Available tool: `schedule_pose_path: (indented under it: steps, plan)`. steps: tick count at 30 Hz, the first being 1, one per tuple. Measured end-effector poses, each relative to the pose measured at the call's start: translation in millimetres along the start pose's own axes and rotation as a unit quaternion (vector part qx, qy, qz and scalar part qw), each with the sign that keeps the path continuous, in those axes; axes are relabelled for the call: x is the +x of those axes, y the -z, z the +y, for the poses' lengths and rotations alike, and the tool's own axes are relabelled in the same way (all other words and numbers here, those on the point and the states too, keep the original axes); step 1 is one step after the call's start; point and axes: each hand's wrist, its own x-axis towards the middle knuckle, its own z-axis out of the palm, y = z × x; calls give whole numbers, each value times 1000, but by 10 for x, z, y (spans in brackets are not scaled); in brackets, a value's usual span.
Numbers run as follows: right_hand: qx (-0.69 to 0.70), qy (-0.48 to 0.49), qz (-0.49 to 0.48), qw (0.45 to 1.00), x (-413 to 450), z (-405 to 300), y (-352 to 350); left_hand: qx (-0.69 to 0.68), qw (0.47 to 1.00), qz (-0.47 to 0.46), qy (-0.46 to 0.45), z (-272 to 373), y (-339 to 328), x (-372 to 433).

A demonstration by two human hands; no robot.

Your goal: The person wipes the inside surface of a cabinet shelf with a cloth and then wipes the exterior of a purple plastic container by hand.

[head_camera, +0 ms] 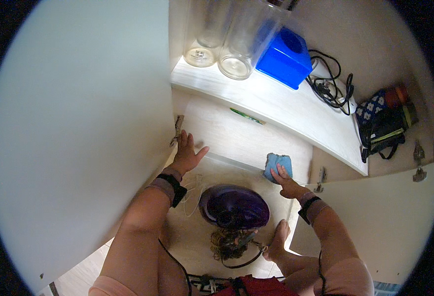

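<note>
My right hand point(288, 182) lies flat on a blue cleaning cloth point(278, 162), pressing it near the front right of the cabinet's lower shelf point(224, 137). Bare and spread, my left hand point(188, 155) is by the metal hinge point(179, 125) of the large left door point(80, 122); whether its fingers touch the cabinet is hard to tell. A slim green object point(247, 115) rests toward the back of the lower shelf. Below my hands stands a glossy dark purple oval vessel point(235, 205).
The upper shelf point(217, 79) bears clear cylindrical containers point(235, 66), a blue plastic box point(287, 59), coiled black cable point(324, 88) and a dark bag point(387, 122). At right is another open door point(365, 218). A brown tangled clump point(231, 244) lies near a bare foot point(280, 236).
</note>
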Motion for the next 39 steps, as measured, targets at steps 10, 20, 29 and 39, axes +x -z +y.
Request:
schedule_pose_path:
  steps: [10, 20, 29, 39]
  plan:
    - [-58, 117, -36, 991, 1375, -1147, 412, -44, 999, 1, -13, -41, -75, 56]
    - [15, 174, 22, 984, 2329, -2064, 480, -136, 985, 99, -46, -151, -91, 5]
    - [14, 73, 7, 997, 665, -427, 183, -10, 1000, 9, -23, 1, -105, 38]
    - [-22, 22, -28, 999, 557, -356, 125, -3, 999, -12, -29, -28, -98, 58]
